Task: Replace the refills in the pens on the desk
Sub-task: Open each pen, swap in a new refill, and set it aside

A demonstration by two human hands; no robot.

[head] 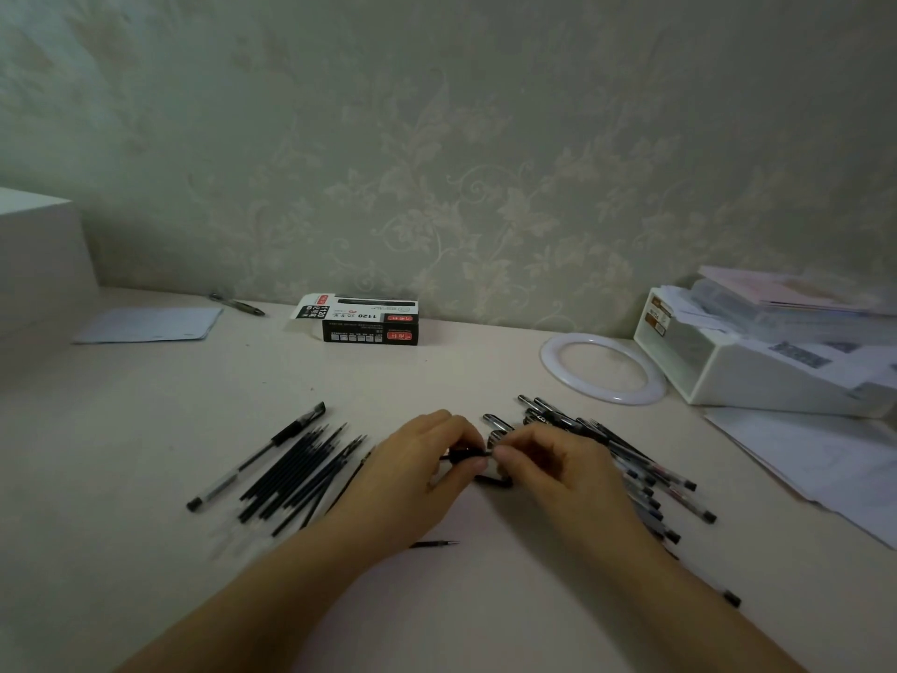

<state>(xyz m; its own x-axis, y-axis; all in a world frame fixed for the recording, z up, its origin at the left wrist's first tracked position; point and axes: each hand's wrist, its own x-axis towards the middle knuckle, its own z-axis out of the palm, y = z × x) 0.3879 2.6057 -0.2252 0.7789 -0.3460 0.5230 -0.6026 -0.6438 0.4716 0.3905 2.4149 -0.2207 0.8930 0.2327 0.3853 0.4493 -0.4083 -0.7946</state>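
One capped pen [257, 456] lies apart on the left beside a fan of loose refills [296, 473], so probably one pen done, or about that (can't confirm from here). Pile of pens [631, 466] on the right, under and behind the right hand [548, 466], looks like the untouched queue, most of the job left.

Both hands meet mid-desk on one dark pen part [468, 454]: left hand [427, 459] has fingers curled round it, right hand pinches its end with fingertips. Screwing on or off, can't tell.

Single refill [434, 544] lies near the front between the forearms, likely a pulled one. Refill box [366, 320] sits open at the back by the wall, well apart from the work. Desk [485, 371] otherwise holds a ring light [602, 369] and papers [825, 454] at right.
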